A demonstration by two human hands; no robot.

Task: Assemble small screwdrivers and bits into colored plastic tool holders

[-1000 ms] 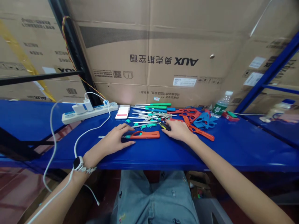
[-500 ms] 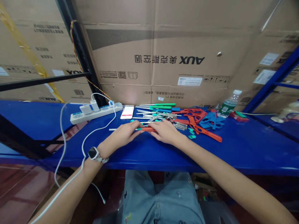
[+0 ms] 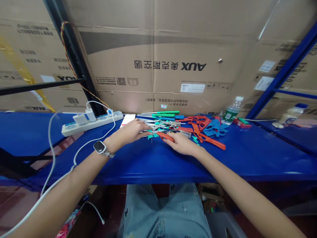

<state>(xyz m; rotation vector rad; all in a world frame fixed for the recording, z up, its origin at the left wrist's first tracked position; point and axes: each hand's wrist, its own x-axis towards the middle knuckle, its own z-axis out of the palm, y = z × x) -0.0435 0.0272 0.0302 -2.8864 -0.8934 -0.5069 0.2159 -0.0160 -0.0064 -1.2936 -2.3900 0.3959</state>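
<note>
My right hand [image 3: 182, 142] is closed around a slim red handle [image 3: 165, 136], which looks like part of a long-necked lighter. Its tip points left towards my left hand [image 3: 135, 130]. The left fingers are pinched together at the edge of the parts pile; what lies between them is hidden. Just beyond both hands are thin metal rods and wire pieces [image 3: 160, 125], with small green plastic caps [image 3: 150, 136] among them. Behind these lie several green-handled rods [image 3: 168, 114]. Red gun-shaped plastic casings [image 3: 210, 140] and blue ones [image 3: 215, 128] are heaped to the right.
A white power strip [image 3: 92, 124] with plugs and cables lies at the back left, beside a phone [image 3: 128, 119]. At the back right stand a water bottle [image 3: 232, 110] and a small red box [image 3: 242, 123]. Large cartons [image 3: 158, 39] wall off the back of the blue table [image 3: 153, 165].
My hands have moved slightly apart. The red handle has tilted in my right hand, and the metal rod that stuck out left of my left hand no longer shows. The view has shifted.
</note>
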